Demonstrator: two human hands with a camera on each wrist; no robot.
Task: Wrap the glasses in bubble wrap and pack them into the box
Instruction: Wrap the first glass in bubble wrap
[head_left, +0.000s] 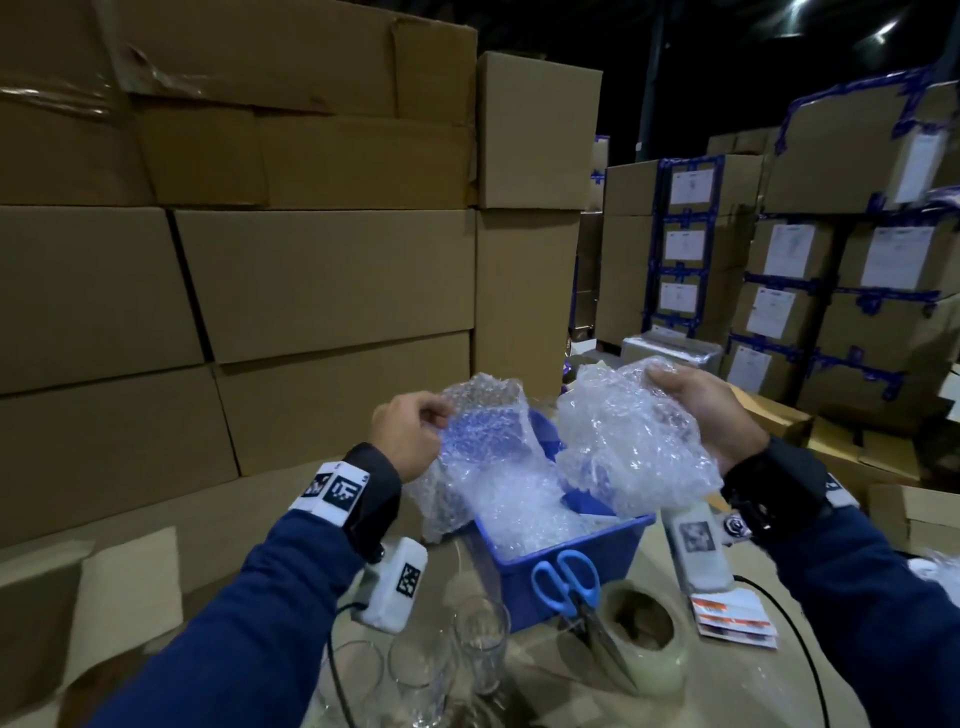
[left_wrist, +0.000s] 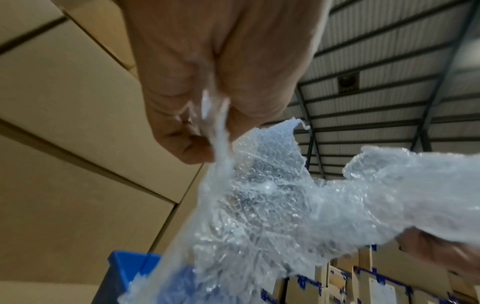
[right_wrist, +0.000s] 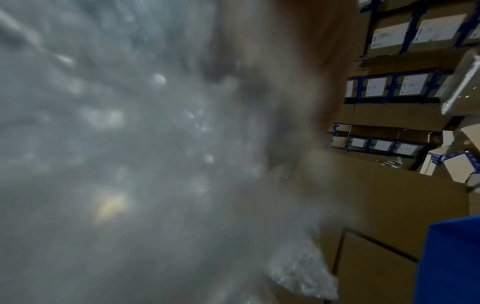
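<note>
Both hands hold bubble wrap above a blue plastic bin (head_left: 587, 558). My left hand (head_left: 415, 431) pinches the edge of one sheet of bubble wrap (head_left: 488, 441), and the left wrist view shows that bubble wrap (left_wrist: 259, 205) squeezed between my thumb and fingers (left_wrist: 202, 123). My right hand (head_left: 701, 410) grips a second crumpled sheet (head_left: 634, 441) by its top; in the right wrist view this bubble wrap (right_wrist: 130, 144) fills most of the picture as a blur. Three clear glasses (head_left: 478, 644) stand on the table near me, unwrapped. More bubble wrap lies inside the bin.
Blue-handled scissors (head_left: 566, 582) lean on the bin's front beside a roll of clear tape (head_left: 644, 639). A small printed packet (head_left: 732, 621) lies to the right. Stacked cardboard cartons (head_left: 260, 260) wall off the back and left; labelled cartons (head_left: 779, 291) stand far right.
</note>
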